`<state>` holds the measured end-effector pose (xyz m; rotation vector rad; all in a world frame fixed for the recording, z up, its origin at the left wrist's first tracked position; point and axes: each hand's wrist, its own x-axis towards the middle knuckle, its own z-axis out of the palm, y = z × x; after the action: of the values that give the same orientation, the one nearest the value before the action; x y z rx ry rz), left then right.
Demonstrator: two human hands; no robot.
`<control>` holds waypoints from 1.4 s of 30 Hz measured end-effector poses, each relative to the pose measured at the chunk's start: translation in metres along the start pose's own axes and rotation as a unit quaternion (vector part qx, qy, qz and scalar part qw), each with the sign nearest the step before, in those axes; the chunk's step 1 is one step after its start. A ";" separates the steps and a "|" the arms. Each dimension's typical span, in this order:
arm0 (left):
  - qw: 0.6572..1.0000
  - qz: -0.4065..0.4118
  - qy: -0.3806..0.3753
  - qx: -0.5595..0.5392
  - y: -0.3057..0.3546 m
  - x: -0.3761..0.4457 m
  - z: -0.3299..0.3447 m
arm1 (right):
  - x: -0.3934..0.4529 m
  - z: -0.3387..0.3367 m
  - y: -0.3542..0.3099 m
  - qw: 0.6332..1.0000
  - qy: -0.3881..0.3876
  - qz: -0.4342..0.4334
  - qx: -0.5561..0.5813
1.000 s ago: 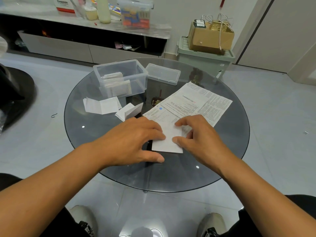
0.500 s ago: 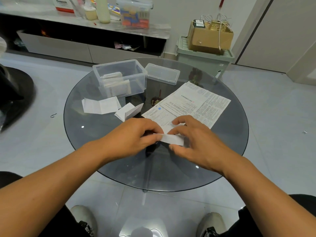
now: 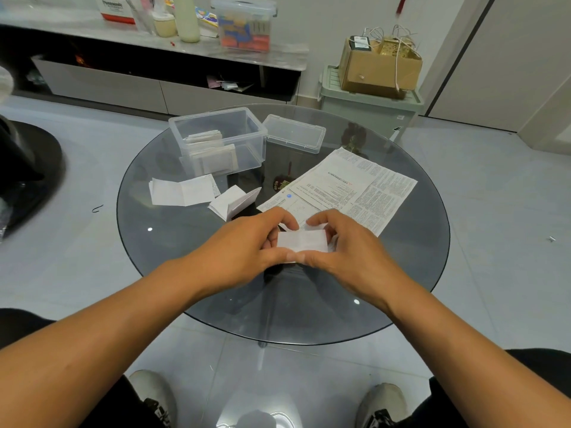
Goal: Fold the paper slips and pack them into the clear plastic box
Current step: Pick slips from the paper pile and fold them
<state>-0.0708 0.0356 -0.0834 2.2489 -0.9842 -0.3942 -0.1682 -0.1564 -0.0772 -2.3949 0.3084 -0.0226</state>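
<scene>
As a folded paper slip (image 3: 302,241) is pinched between both hands just above the round glass counter (image 3: 160,242), a person works through a stack of printed sheets. The left hand (image 3: 247,242) curls its fingers round the slip's left end, and the right hand (image 3: 343,245) grips the right end, thumbs meeting along the near edge. The slip's long axis runs from 9 o'clock to 3 o'clock across the view, with its broad white face turned up toward the camera. The clear plastic box (image 3: 220,140) stands open at about 11 o'clock from the hands, well apart from them, with folded slips already stacked upright against its left side; the left hand is judged the nearer of the 2 for the drop. The box's long axis runs roughly the same way as the slip's, so little turning looks needed. Its lid (image 3: 295,133) lies just beside it at 1 o'clock. 2 more folded slips (image 3: 182,191) rest on the counter between box and hands, and unfolded printed sheets (image 3: 355,188) lie at 1 o'clock, awaiting folding.
</scene>
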 end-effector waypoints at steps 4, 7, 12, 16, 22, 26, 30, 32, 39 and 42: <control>1.000 -0.002 0.014 -0.005 0.002 -0.001 -0.001 | 0.007 -0.003 0.003 1.000 -0.003 0.013 -0.021; 1.000 0.010 0.006 0.021 0.002 -0.002 -0.005 | 0.013 -0.008 0.009 0.999 -0.003 0.020 -0.033; 0.997 0.013 -0.028 0.076 0.000 0.000 -0.008 | 0.011 -0.011 0.010 1.000 -0.003 0.011 0.029; 0.998 -0.007 -0.031 0.051 0.005 0.001 -0.011 | 0.002 -0.014 0.001 0.998 -0.012 0.014 0.062; 0.999 -0.023 -0.022 0.027 0.004 0.002 -0.009 | -0.002 -0.019 -0.009 0.985 0.003 0.014 0.173; 1.000 -0.026 0.008 0.004 0.001 0.000 -0.005 | -0.003 -0.019 -0.007 0.991 -0.021 -0.020 0.128; 0.992 -0.042 0.008 -0.118 0.004 0.000 -0.007 | -0.001 -0.003 -0.003 0.994 0.009 -0.047 0.100; 0.989 -0.044 0.004 -0.142 0.008 -0.002 -0.006 | -0.003 0.002 -0.008 0.989 0.019 -0.057 0.136; 0.980 -0.052 -0.034 -0.190 0.009 -0.005 -0.016 | -0.004 0.007 -0.015 0.968 -0.021 -0.077 0.236; 0.973 -0.047 -0.049 -0.220 0.014 -0.006 -0.015 | -0.003 0.010 -0.012 0.976 -0.008 -0.072 0.205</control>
<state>-0.0747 0.0395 -0.0628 1.8886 -0.7506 -0.6994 -0.1675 -0.1403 -0.0767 -2.0003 0.1079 -0.1214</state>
